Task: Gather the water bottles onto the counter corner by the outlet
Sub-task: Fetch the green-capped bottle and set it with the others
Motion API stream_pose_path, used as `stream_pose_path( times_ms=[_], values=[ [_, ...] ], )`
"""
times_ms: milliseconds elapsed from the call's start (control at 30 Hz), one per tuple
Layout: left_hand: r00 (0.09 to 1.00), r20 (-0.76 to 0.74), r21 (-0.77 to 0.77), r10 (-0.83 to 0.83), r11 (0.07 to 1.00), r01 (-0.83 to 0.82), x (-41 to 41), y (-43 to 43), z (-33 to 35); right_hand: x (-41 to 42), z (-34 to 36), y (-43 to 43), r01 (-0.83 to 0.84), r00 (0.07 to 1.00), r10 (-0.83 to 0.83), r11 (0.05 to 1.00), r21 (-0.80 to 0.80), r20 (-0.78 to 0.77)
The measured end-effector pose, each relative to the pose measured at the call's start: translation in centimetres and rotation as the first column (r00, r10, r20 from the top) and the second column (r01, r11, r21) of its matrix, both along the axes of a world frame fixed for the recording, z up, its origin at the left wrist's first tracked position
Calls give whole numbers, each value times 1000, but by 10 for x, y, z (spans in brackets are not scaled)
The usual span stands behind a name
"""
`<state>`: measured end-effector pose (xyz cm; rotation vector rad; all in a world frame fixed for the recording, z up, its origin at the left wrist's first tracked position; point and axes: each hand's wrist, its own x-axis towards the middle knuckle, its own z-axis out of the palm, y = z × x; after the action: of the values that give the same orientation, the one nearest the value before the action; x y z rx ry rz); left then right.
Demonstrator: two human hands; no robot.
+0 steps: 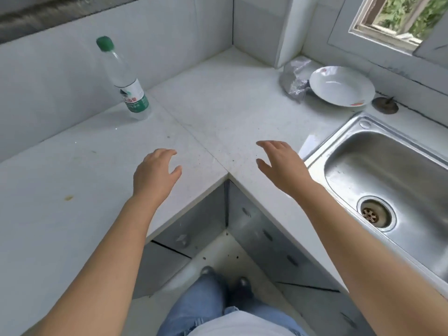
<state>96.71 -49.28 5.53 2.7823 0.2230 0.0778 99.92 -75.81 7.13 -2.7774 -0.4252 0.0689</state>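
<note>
One clear water bottle (124, 81) with a green cap and a green-and-white label stands upright on the white L-shaped counter (218, 98), close to the left wall. My left hand (155, 175) hovers over the counter's inner front corner, fingers apart, holding nothing, well below and right of the bottle. My right hand (281, 163) hangs over the right run of the counter, also spread and holding nothing. No outlet shows in this view.
A white plate (341, 86) leans by crumpled clear plastic (294, 78) at the back right. A steel sink (388, 175) fills the right side, with a round rusty disc (385, 105) behind it. A window (397, 18) is above.
</note>
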Motion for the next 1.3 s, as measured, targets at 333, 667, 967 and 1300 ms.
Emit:
stream_pose_path(
  times_ms=[333,667,967,1300],
  values=[
    [971,19,13,239,971,-240,22,89,-1,76,0,96,-209,977,208,978,14,41],
    [943,10,-21,333,943,-332,48,144,-7,126,1,163,-284,958,281,958,50,55],
    [906,-23,-32,422,906,-422,51,165,-21,165,-1,200,-342,939,343,931,128,21],
    [877,-305,8,372,921,-389,88,171,-62,217,4,250,-104,905,296,850,517,-305]
  ],
)
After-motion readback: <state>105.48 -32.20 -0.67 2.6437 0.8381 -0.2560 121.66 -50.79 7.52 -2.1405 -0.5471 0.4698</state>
